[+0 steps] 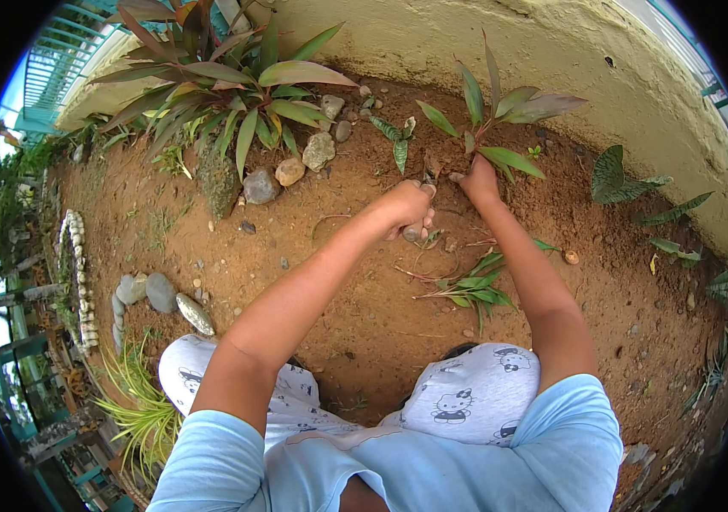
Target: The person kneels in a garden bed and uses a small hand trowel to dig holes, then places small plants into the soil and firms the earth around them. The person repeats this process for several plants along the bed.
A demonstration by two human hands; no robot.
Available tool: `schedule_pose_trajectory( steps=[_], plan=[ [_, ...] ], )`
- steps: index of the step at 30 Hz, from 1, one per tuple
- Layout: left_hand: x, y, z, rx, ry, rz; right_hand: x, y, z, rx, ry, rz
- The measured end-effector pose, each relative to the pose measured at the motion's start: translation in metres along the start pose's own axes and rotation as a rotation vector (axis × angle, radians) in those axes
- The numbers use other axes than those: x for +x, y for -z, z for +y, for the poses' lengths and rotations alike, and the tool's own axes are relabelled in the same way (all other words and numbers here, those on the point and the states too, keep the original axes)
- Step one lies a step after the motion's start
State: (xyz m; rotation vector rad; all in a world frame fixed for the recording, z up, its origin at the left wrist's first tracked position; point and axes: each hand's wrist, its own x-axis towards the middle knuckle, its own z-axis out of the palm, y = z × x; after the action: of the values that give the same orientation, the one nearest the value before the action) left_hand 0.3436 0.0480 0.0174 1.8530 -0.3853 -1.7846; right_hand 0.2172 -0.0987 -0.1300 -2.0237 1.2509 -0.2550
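My left hand (410,208) grips the handle of a small hand digging tool (412,233). Its metal end points down into the loose soil and is mostly hidden by my fist. At the base of a young ti plant (504,112) with green and reddish leaves is my right hand (480,182), its thumb stretched toward the tool. Leaves and soil hide its other fingers, so I cannot tell whether they hold the stem. A small snake plant (396,139) stands just left of the digging spot. Uprooted leafy cuttings (476,285) lie on the ground below my right forearm.
A yellow masonry wall (594,64) curves behind the bed. A large ti plant (229,83) grows at upper left, with stones (261,185) beside it. More snake plants (623,179) line the wall at right. River stones (161,292) and a spider plant (143,409) are at lower left.
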Motion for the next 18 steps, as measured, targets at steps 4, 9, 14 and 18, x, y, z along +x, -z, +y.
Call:
schedule_pose_trajectory(
  steps=[4, 9, 14, 18],
  plan=[
    [-0.010, 0.008, 0.012, 0.690, -0.121, 0.209, 0.001, 0.012, 0.002, -0.085, 0.026, 0.083],
    [0.010, 0.006, -0.003, 1.113, -0.318, 0.375, -0.006, 0.017, -0.004, -0.132, 0.002, 0.044],
    [0.030, 0.011, 0.000, 1.124, -0.413, 0.476, 0.003, 0.018, 0.002, -0.171, 0.128, 0.171],
    [0.034, 0.006, -0.011, 1.227, -0.426, 0.435, 0.010, 0.015, 0.009, -0.009, 0.045, 0.013]
  ],
)
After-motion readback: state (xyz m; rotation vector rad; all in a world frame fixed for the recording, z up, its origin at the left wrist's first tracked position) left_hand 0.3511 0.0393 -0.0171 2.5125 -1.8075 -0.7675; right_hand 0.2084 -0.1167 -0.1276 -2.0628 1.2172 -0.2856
